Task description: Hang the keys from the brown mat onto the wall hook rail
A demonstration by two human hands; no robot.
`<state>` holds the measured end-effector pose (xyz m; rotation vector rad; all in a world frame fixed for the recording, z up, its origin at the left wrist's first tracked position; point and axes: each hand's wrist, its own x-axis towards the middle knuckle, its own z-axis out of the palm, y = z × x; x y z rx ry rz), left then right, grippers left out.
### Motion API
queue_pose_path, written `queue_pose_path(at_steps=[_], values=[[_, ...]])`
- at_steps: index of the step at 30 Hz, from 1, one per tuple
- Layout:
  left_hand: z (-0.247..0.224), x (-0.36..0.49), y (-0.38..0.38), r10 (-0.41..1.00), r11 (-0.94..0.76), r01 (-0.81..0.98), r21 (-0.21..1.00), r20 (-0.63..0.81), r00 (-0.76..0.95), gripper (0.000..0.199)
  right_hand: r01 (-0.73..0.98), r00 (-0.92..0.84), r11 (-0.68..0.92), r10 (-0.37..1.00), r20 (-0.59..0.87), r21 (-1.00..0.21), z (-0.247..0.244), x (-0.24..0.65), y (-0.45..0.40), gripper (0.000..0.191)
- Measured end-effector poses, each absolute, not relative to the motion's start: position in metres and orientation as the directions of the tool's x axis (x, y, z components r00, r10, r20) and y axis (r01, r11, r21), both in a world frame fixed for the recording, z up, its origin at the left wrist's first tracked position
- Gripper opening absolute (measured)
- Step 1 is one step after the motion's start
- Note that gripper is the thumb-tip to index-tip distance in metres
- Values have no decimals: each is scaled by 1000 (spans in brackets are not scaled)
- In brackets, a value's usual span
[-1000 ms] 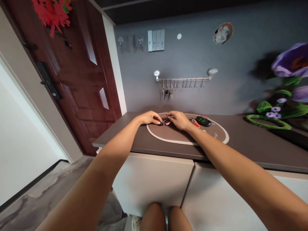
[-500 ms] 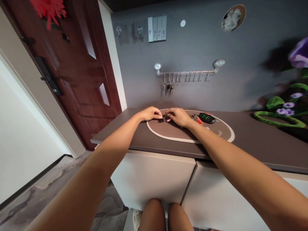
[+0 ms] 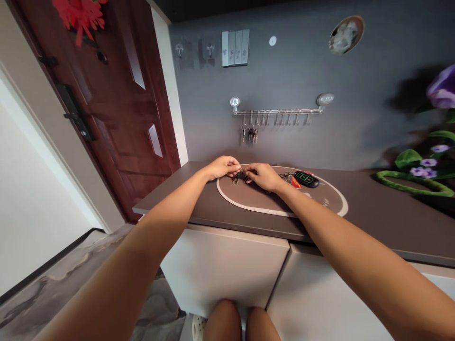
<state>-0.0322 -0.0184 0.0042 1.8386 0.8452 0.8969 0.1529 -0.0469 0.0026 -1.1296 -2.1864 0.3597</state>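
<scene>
The thumb and index finger of the left hand are pinched together at the ring of a small key bunch, whose dark piece and metal keys hang just below the fingertips. The right hand reaches in from the other side, its fingers curled close at the bunch beside a small pink item; the back of the hand hides whether they grip. The key bunch is between the two hands, over the left part of an oval mat.

To the right on the mat lie a black key fob with green outlines and a red-orange tag. The mat lies on a brown countertop above a pale cabinet, its fronts closed, contents hidden.

On the grey wall, a clear hook rack carries hanging keys toward its left end. Higher up at right, a round wall opening holds crumpled, whitish, translucent material. Purple flowers stand at the far right.
</scene>
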Motion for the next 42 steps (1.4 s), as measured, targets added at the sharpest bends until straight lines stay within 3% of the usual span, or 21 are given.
queue_pose_path(at_steps=[6, 9, 34, 42], values=[[6, -31, -17, 848, -334, 91, 938, 257, 463, 23, 446, -313, 497, 866, 391, -744, 3, 149, -50, 12], [7, -30, -20, 856, -317, 48, 947, 264, 445, 22, 385, -283, 460, 884, 372, -800, 3, 148, -51, 13], [6, -26, -23, 835, -328, 6, 945, 287, 470, 33, 209, -316, 534, 830, 460, -820, 3, 149, -51, 23], [5, -18, -29, 870, -318, 13, 948, 286, 403, 39, 213, -169, 585, 811, 560, -783, 6, 155, -49, 21]])
